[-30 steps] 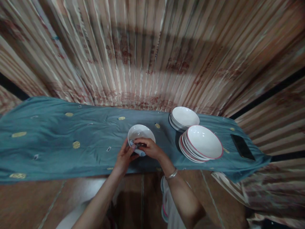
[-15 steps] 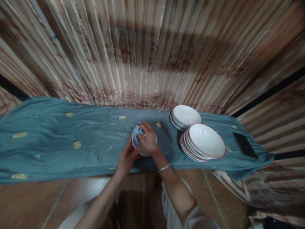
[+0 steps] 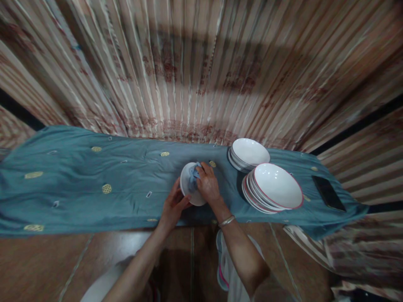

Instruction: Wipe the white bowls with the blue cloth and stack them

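While the left hand [image 3: 175, 204] grips the white bowl [image 3: 195, 195] by its near-left side, the right hand [image 3: 208, 184] clutches a blue cloth [image 3: 195, 172] against the inside, so I judge wiping to be the step in hand. As I read it, the next move calls for a firm left hold and light pressure toward the rim. The bowl sits tilted near the front edge of the blue-green tablecloth [image 3: 132, 176]; whether its base touches, I cannot tell. Room is widest leftward; rightward, the red-rimmed stack [image 3: 277, 186] and rear stack [image 3: 250, 153] limit my sweep.
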`<state>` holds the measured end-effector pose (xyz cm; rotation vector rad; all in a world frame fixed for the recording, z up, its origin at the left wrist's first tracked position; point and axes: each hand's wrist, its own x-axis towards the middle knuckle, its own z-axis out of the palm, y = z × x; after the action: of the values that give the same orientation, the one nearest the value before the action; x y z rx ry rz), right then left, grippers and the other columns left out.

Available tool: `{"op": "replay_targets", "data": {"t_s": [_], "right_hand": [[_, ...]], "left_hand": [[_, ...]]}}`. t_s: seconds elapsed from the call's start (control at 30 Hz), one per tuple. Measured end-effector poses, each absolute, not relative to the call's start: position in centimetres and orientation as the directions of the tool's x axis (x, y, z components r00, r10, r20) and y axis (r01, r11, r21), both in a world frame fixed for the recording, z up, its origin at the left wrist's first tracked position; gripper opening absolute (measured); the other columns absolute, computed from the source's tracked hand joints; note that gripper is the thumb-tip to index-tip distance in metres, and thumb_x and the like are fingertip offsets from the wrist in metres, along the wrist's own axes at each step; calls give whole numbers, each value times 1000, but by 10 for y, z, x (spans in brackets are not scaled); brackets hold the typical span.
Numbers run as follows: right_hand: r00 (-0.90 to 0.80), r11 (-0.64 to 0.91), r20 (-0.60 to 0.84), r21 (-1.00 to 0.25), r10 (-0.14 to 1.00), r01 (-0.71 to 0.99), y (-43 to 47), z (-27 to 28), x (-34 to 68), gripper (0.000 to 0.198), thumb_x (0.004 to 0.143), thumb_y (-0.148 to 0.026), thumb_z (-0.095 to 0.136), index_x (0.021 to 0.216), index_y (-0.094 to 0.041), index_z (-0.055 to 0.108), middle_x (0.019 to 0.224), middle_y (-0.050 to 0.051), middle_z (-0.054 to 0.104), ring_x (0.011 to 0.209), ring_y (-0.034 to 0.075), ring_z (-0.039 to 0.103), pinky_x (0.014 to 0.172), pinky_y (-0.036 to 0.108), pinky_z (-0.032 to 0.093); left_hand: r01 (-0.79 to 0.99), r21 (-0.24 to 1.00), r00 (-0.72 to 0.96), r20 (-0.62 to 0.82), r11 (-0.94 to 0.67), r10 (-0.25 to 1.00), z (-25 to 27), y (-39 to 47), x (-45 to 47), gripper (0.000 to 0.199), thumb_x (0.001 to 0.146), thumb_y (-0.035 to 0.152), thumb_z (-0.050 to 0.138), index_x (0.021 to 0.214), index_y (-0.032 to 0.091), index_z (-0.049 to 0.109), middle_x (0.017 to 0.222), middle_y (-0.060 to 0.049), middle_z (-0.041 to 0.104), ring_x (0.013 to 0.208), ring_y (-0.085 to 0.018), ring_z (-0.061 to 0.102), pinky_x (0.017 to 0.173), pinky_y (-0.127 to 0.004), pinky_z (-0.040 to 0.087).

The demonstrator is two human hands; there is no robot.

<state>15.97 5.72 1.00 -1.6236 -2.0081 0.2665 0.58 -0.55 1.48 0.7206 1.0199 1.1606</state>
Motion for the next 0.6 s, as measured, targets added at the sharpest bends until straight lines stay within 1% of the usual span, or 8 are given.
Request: {"op": "replay_targets", "data": {"t_s": [0.07, 0.17, 0.27, 0.33, 0.4, 0.47, 0.6], "right_hand": [[-146, 268, 289, -447, 946, 854, 53, 6, 163, 44, 90, -8, 46, 131, -14, 59, 146, 18, 49, 133, 30, 45, 114, 48, 38], [-184, 301, 300, -411, 936, 860, 44, 0, 165, 43, 92, -16, 51, 134, -10, 57, 150, 20, 45, 137, 31, 43, 114, 48, 37], [-208, 318, 303, -380, 930, 868, 34, 0, 167, 40, 93, -23, 56, 132, -13, 58, 151, 19, 46, 136, 31, 44, 111, 51, 39], [-209, 309, 292, -355, 933, 883, 28, 1, 168, 33, 94, -25, 55, 126, -16, 62, 148, 17, 50, 133, 31, 47, 108, 52, 42], [-219, 301, 264, -326, 939, 896, 24, 4, 170, 26, 96, -24, 52, 118, -17, 66, 143, 16, 55, 130, 30, 50, 105, 51, 44], [-250, 314, 229, -310, 941, 898, 20, 6, 172, 24, 97, -21, 49, 111, -16, 68, 139, 16, 59, 126, 30, 53, 104, 50, 45], [-366, 411, 192, -345, 911, 844, 14, 9, 177, 26, 95, -16, 47, 110, -15, 69, 132, 16, 63, 123, 26, 57, 108, 46, 44]], "left_hand": [[-398, 877, 65, -268, 271, 961, 14, -5, 6, 87, 62, 33, 86, 141, 28, 51, 113, -6, 71, 109, -29, 65, 79, -38, 61], [-403, 873, 66, -272, 275, 960, 12, -4, 6, 88, 62, 33, 86, 142, 28, 51, 109, -5, 72, 106, -28, 66, 79, -38, 61], [-402, 874, 73, -266, 273, 961, 12, -3, 5, 89, 61, 34, 86, 143, 29, 50, 110, -5, 72, 105, -27, 67, 81, -40, 61], [-401, 874, 74, -268, 275, 961, 13, -3, 5, 92, 61, 35, 87, 144, 28, 48, 112, -6, 72, 106, -28, 67, 81, -41, 61], [-398, 873, 75, -274, 280, 959, 12, -2, 5, 94, 61, 37, 87, 146, 27, 47, 115, -7, 72, 108, -29, 67, 82, -41, 61], [-398, 872, 77, -276, 284, 958, 11, -2, 4, 95, 62, 37, 87, 147, 28, 46, 118, -8, 71, 109, -29, 66, 82, -41, 62], [-406, 869, 89, -272, 284, 958, 9, -2, 3, 94, 64, 37, 87, 147, 28, 45, 119, -8, 71, 109, -29, 66, 84, -42, 61]]}}
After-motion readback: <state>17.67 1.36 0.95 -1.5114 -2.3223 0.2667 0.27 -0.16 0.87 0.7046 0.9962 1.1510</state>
